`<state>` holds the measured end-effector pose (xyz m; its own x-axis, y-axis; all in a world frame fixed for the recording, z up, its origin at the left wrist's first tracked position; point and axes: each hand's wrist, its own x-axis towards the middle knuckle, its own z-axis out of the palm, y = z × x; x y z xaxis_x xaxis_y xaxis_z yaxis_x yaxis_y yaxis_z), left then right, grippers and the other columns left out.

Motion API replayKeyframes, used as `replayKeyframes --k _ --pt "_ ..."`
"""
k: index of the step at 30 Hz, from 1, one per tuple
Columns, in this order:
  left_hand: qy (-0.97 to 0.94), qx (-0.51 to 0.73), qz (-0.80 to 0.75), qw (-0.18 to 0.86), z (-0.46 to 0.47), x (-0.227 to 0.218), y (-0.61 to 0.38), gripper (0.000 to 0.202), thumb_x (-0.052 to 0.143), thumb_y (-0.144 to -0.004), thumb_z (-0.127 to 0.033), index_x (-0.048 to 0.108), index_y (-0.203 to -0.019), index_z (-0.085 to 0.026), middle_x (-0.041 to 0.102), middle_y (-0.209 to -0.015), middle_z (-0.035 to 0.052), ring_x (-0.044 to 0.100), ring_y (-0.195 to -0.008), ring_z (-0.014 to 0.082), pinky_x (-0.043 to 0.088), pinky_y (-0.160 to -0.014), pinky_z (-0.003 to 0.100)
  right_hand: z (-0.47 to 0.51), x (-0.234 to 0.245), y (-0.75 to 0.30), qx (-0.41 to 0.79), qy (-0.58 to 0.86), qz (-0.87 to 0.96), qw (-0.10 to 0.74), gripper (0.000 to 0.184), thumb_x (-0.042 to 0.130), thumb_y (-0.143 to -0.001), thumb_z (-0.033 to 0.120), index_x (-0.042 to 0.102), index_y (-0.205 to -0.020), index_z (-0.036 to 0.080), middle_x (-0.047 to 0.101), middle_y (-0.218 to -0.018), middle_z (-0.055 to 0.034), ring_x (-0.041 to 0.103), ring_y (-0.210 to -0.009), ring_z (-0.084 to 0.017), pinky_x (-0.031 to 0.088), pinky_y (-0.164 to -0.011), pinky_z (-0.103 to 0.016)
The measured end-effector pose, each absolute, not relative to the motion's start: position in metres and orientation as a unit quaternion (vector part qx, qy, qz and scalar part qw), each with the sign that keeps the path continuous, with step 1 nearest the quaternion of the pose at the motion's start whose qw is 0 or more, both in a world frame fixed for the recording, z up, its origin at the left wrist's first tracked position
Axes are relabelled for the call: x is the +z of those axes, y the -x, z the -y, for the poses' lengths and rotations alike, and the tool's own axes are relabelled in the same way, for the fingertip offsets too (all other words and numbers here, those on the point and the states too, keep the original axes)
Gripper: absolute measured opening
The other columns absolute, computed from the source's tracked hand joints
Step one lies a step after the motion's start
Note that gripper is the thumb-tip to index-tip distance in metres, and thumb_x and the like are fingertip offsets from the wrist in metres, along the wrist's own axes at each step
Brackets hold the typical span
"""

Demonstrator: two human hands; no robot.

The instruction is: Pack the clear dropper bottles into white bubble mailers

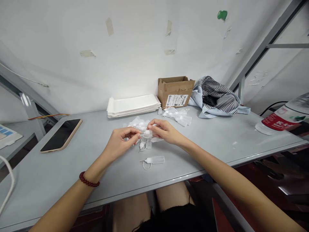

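Observation:
Both hands meet over a heap of small clear needle-tip bottles (137,121) in the middle of the table. With thumb and fingers closed, my right hand (165,130) grips the white neck of one such bottle. My left hand (122,140) pinches at the tip end of the same bottle; its fingertips partly hide what they hold. Just below the hands, another bottle with a looped cap strap (142,146) rests on the heap's near edge. Closer to me a single needle-tip bottle (156,159) lies on its side, tip pointing left.
More bottles (181,118) lie before an open cardboard box (175,91). Left of it are stacked white trays (134,105); right of it, a striped cloth bag (214,96). A phone (62,135) lies at left, a large water bottle (280,120) stands at right on the grey table (193,158).

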<state>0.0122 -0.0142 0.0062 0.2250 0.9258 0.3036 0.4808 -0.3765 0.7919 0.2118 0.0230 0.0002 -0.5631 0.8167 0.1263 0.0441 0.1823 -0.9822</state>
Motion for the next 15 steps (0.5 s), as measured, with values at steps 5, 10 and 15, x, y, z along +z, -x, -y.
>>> replayKeyframes --k 5,10,15 --pt "-0.727 0.400 -0.484 0.276 0.0144 0.0043 -0.0124 0.012 0.059 -0.079 -0.024 0.068 -0.075 -0.017 0.063 -0.060 -0.0009 0.058 -0.054 0.0110 0.045 -0.052 0.021 -0.0237 -0.0025 -0.2117 0.550 0.310 0.689 0.355 0.024 0.052 -0.087 0.041 0.053 -0.083 0.018 0.040 -0.061 0.0062 0.038 -0.053 -0.007 0.030 -0.050 -0.020" --pt "-0.717 0.412 -0.491 0.273 0.0150 0.0038 -0.0155 0.012 0.059 -0.078 -0.024 0.068 -0.075 -0.017 0.062 -0.058 -0.0010 0.058 -0.053 0.0113 0.046 -0.052 0.021 -0.0232 -0.0041 -0.2107 0.540 0.319 0.692 0.359 0.026 0.052 -0.086 0.043 0.052 -0.083 0.018 0.038 -0.056 0.0074 0.038 -0.050 -0.007 0.028 -0.048 -0.020" --pt "-0.686 0.432 -0.503 0.298 0.0137 0.0026 -0.0171 0.012 0.062 -0.075 -0.026 0.067 -0.073 -0.016 0.065 -0.062 0.0001 0.059 -0.051 0.0115 0.049 -0.052 0.022 -0.0219 -0.0042 -0.2093 0.502 0.328 0.712 0.365 0.025 0.049 -0.088 0.044 0.052 -0.086 0.018 0.044 -0.057 0.0063 0.042 -0.052 -0.008 0.031 -0.050 -0.021"
